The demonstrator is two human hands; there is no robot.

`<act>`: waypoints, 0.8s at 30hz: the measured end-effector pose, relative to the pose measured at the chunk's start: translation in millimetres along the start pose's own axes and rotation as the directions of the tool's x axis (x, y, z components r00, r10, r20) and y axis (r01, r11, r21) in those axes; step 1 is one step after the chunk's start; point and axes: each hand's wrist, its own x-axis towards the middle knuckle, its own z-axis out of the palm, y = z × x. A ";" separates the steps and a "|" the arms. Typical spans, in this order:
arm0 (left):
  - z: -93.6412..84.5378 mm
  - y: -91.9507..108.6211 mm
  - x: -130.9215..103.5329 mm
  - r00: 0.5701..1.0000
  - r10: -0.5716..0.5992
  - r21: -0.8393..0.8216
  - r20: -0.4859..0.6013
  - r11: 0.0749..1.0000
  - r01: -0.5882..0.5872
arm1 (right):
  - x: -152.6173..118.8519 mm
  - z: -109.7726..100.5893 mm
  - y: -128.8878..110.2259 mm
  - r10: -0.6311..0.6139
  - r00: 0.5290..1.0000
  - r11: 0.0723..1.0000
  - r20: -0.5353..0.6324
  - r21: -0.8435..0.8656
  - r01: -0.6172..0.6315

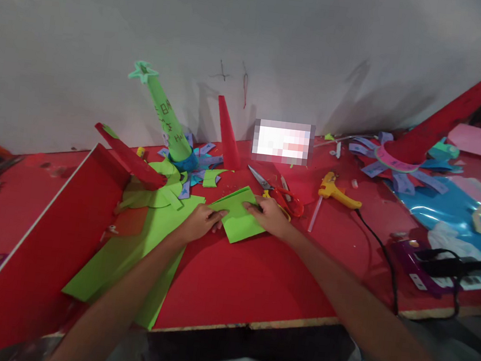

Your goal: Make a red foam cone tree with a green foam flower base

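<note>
A folded piece of lime-green paper (242, 221) is held between my two hands, just above the red table. My left hand (201, 222) grips its left edge with thumb and fingers closed. On the opposite side, my right hand (272, 215) pinches the upper right edge, thumb on top. Larger green sheets (162, 258) lie under and beside my left forearm. Red-handled scissors (288, 200) rest just beyond my right hand, blades pointing away to the left. Farther right lies a yellow glue gun (337, 192) with a clear glue stick by it.
Paper cones stand at the back: a green one (168, 111) with a star top, a small red one (228, 138), a large red one (457, 107). A red divider (61, 229) rises at left. A black cord (382, 254) runs to a purple power strip (414, 273).
</note>
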 end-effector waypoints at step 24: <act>2.5 -12.7 6.0 0.934 0.016 -0.245 -0.358 0.963 -0.111 | 3.2 0.9 7.2 0.012 0.999 0.998 0.036 -0.069 -0.009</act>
